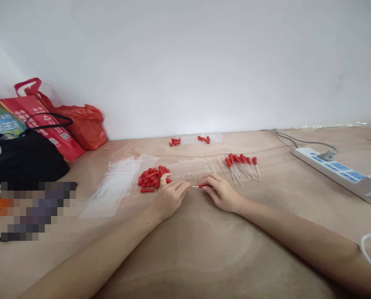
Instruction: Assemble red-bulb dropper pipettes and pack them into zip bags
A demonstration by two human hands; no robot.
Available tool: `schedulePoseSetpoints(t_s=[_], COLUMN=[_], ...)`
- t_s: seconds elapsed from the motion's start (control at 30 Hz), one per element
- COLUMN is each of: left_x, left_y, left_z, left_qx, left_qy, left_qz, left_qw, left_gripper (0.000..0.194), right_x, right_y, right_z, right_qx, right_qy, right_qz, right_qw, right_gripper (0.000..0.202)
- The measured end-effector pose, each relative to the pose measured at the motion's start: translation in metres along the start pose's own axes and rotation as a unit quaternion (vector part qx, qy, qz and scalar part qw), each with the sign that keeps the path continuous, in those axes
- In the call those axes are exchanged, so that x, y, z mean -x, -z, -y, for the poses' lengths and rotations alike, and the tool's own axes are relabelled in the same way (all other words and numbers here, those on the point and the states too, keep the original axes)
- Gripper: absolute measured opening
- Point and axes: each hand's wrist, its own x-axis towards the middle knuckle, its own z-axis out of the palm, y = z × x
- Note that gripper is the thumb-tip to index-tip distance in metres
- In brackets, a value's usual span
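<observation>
Between the fingertips of my left hand (171, 194) is a thin clear dropper tube (195, 187), held level just above the table. My right hand (222, 194) pinches a red rubber bulb (201, 187) at the tube's right end; how far the bulb sits on the tube is hidden by the fingers. Beside my left hand lies a pile of red bulbs (148, 178). Bare tubes (191, 169) lie in a row beyond both hands. Several droppers with red bulbs fitted (243, 165) are spread past my right hand.
Clear zip bags (111, 193) lie left of the bulb pile. More red bulbs (174, 142) and a clear bag (216, 138) are by the wall. A white power strip (328, 166) is at right; red bags (82, 124) and a black bag (30, 160) stand at left.
</observation>
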Motion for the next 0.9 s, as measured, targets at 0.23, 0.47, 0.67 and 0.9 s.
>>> schedulePoseSetpoints(t_s=[0.23, 0.47, 0.67, 0.9], left_x=[0.0016, 0.0029, 0.0023, 0.0012], left_y=[0.0009, 0.0011, -0.0009, 0.0012], left_z=[0.0004, 0.0008, 0.0007, -0.0027], left_qx=[0.008, 0.037, 0.042, 0.008], left_qy=[-0.051, -0.08, -0.089, -0.095], left_qz=[-0.017, -0.033, -0.032, -0.015], left_qw=[0.998, 0.996, 0.995, 0.995], left_gripper=[0.021, 0.026, 0.028, 0.027], right_x=[0.0019, 0.0048, 0.0065, 0.0067], right_y=[0.0002, -0.0005, -0.0009, -0.0013], right_z=[0.0001, -0.0031, -0.0036, -0.0031], right_qx=[-0.008, -0.018, 0.011, 0.049], right_qy=[0.031, 0.083, 0.103, 0.108], right_qz=[-0.017, -0.022, -0.026, -0.02], right_qw=[0.999, 0.996, 0.994, 0.993], right_gripper=[0.017, 0.021, 0.018, 0.018])
